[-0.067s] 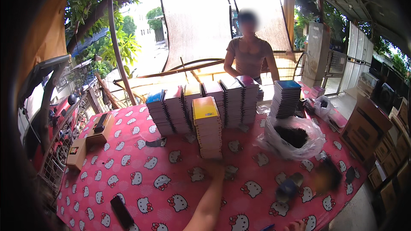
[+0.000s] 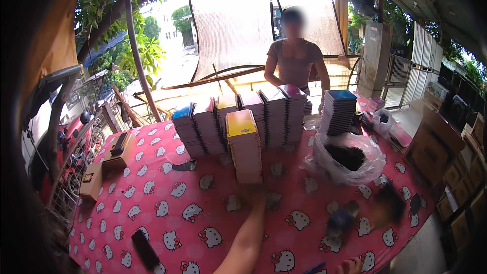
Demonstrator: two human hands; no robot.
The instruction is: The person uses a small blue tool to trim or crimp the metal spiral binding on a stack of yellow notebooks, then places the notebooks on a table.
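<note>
My left hand (image 2: 252, 193) reaches up the middle of the table to the foot of a tall stack of notebooks with a yellow cover on top (image 2: 243, 144). The hand is blurred where it meets the stack, so its grip is unclear. Behind this stack stand several more rows of stacked notebooks (image 2: 238, 122) with blue, pink, yellow and purple covers. Only the fingertips of my right hand (image 2: 350, 265) show at the lower edge, beside a small blue thing (image 2: 317, 269).
A pink cartoon-cat tablecloth (image 2: 167, 208) covers the table. A clear plastic bag of dark stuff (image 2: 347, 160) and a blurred dark shape (image 2: 388, 205) lie at the right. A black phone (image 2: 145, 248) and cardboard boxes (image 2: 104, 165) lie at the left. Another person (image 2: 296, 61) stands behind the table.
</note>
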